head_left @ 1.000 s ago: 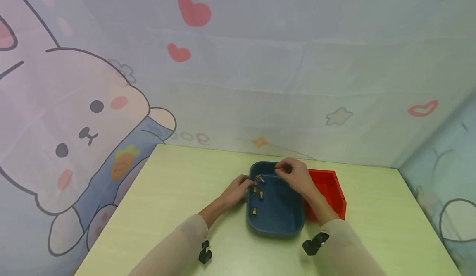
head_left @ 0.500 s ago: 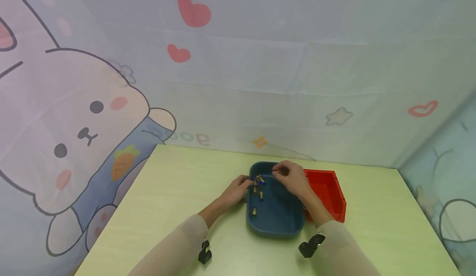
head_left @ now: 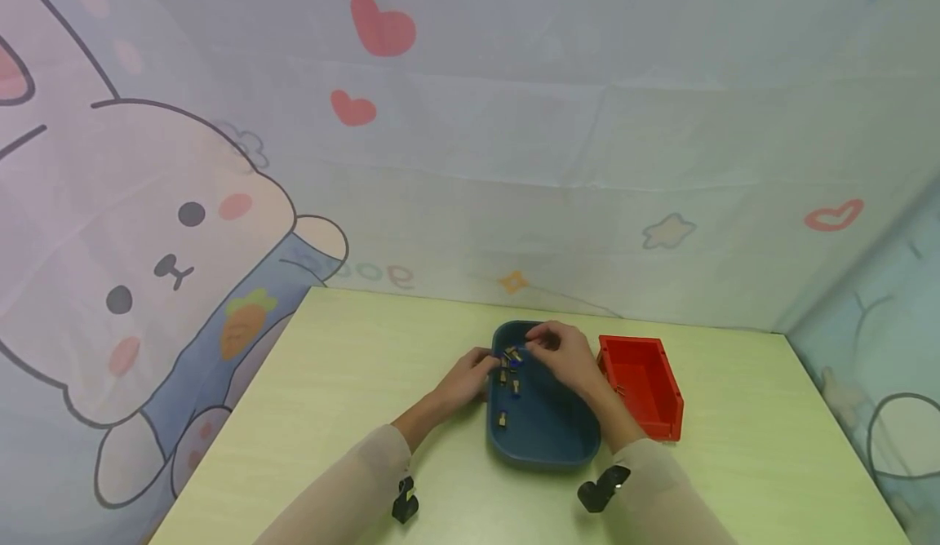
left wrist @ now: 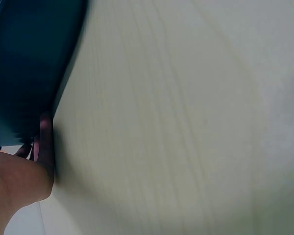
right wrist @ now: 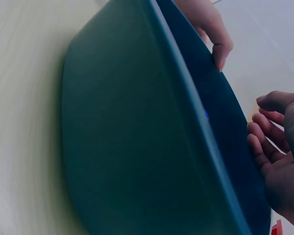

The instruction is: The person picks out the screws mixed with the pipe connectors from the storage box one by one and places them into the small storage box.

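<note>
A dark blue tray [head_left: 551,439] lies on the table, with several small brass fittings with blue parts [head_left: 516,387] along its left side. My left hand [head_left: 463,379] grips the tray's left wall, thumb over the rim and fingers outside; the left wrist view shows those fingers [left wrist: 46,142] against the tray's outer side. My right hand [head_left: 565,355] hovers over the far part of the tray, close to the fittings. In the right wrist view, its fingers [right wrist: 267,134] are loosely bent, with nothing visible between them.
A red bin [head_left: 664,429] stands directly right of the tray, with small brass-coloured pieces inside, partly hidden by my right forearm. The pale table [head_left: 367,349] meets a printed cloth backdrop [head_left: 470,161] at its far edge.
My right hand has moved left from the tray's right side, by the red bin, toward the fittings, uncovering more of the bin. My left hand and the tray have stayed still.
</note>
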Demonstrator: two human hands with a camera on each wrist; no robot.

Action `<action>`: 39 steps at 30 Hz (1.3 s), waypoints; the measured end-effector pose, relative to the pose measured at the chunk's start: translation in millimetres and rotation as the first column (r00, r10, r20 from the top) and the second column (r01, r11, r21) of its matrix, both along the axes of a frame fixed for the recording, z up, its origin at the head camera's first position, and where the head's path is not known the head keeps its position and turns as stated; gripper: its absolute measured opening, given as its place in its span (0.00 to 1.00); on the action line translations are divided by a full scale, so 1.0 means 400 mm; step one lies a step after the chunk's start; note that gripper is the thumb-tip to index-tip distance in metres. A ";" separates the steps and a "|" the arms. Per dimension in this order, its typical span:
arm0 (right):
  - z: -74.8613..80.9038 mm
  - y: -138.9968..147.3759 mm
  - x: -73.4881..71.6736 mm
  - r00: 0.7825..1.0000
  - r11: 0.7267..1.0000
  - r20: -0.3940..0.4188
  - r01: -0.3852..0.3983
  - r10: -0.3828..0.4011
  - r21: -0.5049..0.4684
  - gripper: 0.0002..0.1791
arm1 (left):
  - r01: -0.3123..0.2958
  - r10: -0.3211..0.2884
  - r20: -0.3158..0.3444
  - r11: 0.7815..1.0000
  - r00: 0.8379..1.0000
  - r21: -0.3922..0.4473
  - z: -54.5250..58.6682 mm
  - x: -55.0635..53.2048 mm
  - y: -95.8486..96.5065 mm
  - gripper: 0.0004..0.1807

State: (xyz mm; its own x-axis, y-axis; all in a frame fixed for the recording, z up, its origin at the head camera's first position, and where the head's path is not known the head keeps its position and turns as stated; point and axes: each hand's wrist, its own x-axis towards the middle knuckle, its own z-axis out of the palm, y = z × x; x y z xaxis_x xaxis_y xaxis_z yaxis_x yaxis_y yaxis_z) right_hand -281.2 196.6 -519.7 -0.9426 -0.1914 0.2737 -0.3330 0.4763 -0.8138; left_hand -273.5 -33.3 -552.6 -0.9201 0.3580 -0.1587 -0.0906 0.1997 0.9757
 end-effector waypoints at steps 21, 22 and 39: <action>-0.028 -0.043 0.000 0.996 0.997 0.051 0.079 -0.077 -0.026 0.05 | 0.007 -0.007 -0.008 1.000 1.000 -0.023 0.005 -0.002 -0.002 0.29; -0.032 -0.044 0.000 0.995 0.996 0.051 0.088 -0.086 -0.024 0.04 | 0.007 -0.007 -0.009 1.000 1.000 -0.023 0.004 -0.002 -0.002 0.29; -0.042 -0.056 0.008 0.994 0.994 0.042 0.103 -0.104 0.020 0.04 | 0.007 -0.007 -0.001 1.000 1.000 -0.009 0.002 -0.002 -0.002 0.30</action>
State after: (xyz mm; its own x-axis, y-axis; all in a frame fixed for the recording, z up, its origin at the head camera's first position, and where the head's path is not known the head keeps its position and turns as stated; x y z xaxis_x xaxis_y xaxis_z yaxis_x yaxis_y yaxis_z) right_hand -277.8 174.2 -536.5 -0.9684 -0.0963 0.2299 -0.2459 0.5207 -0.8176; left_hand -274.4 -34.2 -551.7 -0.9176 0.3633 -0.1612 -0.0885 0.2086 0.9740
